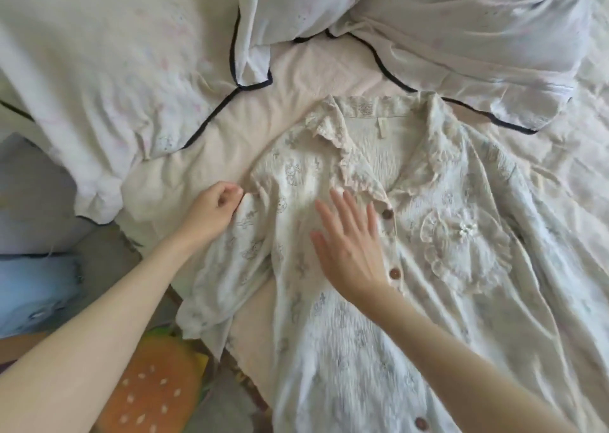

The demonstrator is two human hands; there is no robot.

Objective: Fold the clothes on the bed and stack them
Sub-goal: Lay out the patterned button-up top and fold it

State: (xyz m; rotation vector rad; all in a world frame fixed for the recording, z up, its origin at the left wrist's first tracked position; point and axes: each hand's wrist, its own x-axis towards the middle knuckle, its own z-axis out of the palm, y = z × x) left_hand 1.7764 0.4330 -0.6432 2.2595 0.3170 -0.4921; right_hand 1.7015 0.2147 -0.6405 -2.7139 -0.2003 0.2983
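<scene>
A cream pyjama shirt (362,317) with a lace collar, brown buttons and a faint print lies face up across the bed, collar toward the pillows. Its left sleeve (230,268) trails down toward the bed's edge. My left hand (214,208) pinches the fabric at the left shoulder seam with curled fingers. Flat on the shirt's chest, just left of the button line, my right hand (349,244) presses with straight, spread fingers. A lace-trimmed pocket (461,244) sits to the right of the buttons.
Two white pillows with dark piping (99,70) (445,30) lie at the head of the pale pink sheet (313,70). Off the bed's left edge are a blue cloth (36,291) and an orange burger-shaped cushion (151,389) on the floor.
</scene>
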